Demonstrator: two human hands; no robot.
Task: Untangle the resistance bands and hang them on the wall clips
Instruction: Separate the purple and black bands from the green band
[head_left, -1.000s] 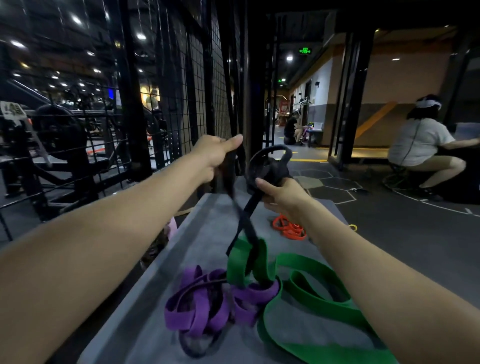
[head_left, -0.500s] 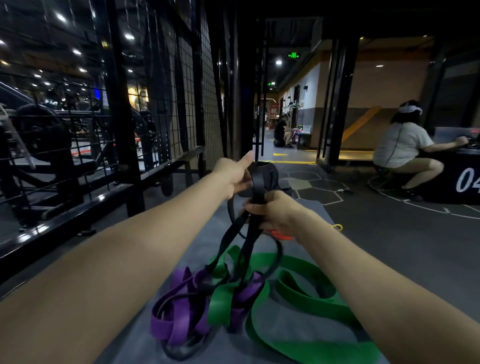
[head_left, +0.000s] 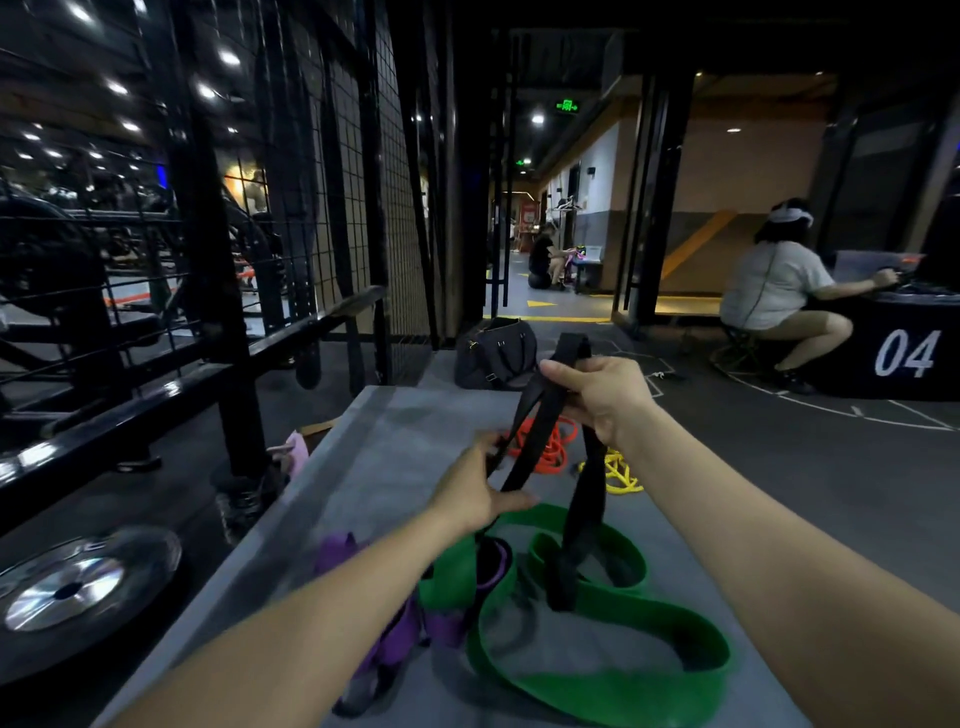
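A black resistance band (head_left: 535, 436) hangs in a loop above the grey bench (head_left: 379, 457). My right hand (head_left: 602, 397) grips its top end, held high. Lower and nearer, my left hand (head_left: 478, 491) pinches one strand of the same band. The black band's lower part runs down into a tangle with a wide green band (head_left: 613, 675) and a purple band (head_left: 395, 634), both lying on the bench. My left forearm hides part of the purple band. An orange band (head_left: 553, 447) and a yellow band (head_left: 621, 470) lie farther along the bench.
A black wire-mesh wall (head_left: 332, 171) and rail stand on the left. A weight plate (head_left: 78, 582) lies on the floor at lower left. A dark bag (head_left: 496, 353) sits beyond the bench. A seated person (head_left: 779, 291) is at a black table on the right.
My left hand has dropped from beside the right hand to a lower strand of the black band. The right hand stays up. The view has tilted, showing the orange and yellow bands.
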